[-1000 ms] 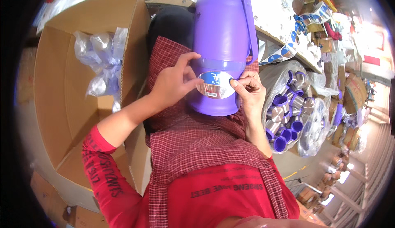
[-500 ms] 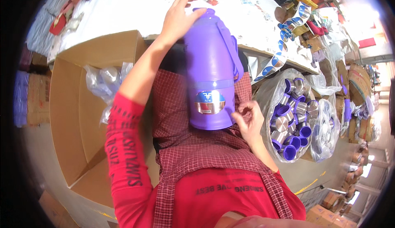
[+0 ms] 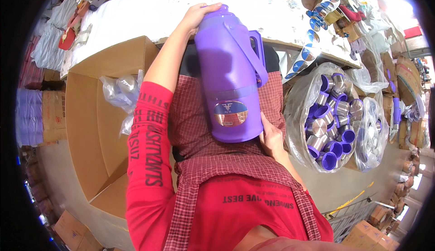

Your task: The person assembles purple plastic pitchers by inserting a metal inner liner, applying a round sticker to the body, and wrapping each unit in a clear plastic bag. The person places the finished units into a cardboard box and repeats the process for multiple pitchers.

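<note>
A large purple vacuum flask (image 3: 231,76) with a moulded side handle (image 3: 258,56) stands tilted over the person's lap, its base resting on a red checked apron (image 3: 199,128) and its cap leaning toward the near edge of the desk (image 3: 149,11). A round label (image 3: 230,113), blue above and metallic below, sits on the lower front of the body, just under a raised band. The left hand (image 3: 199,15) is closed over the cap at the top of the flask, fingers curled across it. The right hand (image 3: 271,137) cups the lower right side of the base, palm against the plastic, thumb pointing up along the wall.

To the person's left, an open cardboard box (image 3: 90,128) stands on the floor against the desk's near edge; it holds clear plastic bags (image 3: 120,92) whose contents are too blurred to tell. To the right, a clear sack (image 3: 317,115) holds many purple and steel cups (image 3: 333,124), with a second such sack (image 3: 374,133) just beside it. Strips of round labels (image 3: 315,29) hang over the desk's right near edge. The desk top is white and stained, with folded cloths (image 3: 50,38) near its left end.
</note>
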`<state>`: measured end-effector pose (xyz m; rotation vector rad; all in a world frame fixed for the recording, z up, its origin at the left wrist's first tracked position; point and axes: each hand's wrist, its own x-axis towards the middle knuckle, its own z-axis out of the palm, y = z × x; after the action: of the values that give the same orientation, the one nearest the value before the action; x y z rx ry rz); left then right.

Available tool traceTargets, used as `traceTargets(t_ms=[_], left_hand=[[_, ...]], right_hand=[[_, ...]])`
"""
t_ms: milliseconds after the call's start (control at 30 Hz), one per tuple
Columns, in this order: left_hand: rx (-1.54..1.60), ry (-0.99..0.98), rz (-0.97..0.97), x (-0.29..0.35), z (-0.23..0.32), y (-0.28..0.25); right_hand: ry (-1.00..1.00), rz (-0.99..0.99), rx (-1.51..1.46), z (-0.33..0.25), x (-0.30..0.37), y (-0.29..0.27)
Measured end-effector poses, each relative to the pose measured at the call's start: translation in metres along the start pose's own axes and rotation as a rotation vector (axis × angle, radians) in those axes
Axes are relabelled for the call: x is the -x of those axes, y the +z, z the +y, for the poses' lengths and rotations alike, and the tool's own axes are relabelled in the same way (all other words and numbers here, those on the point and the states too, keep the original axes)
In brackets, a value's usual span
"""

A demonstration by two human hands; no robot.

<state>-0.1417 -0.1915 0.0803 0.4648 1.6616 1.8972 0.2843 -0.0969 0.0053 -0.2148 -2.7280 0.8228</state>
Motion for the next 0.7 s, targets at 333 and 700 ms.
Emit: traceTargets(t_ms=[333,700], left_hand=[[0.097,0.042,0.032,0.013,0.000,0.006],[0.269,-0.192,-0.125,0.017,-0.003,0.015]], right_hand=[[0.093,0.006,-0.158,0.001,0.007,0.003],[0.507,0.234,0.019,0.122,0.036,-0.112]])
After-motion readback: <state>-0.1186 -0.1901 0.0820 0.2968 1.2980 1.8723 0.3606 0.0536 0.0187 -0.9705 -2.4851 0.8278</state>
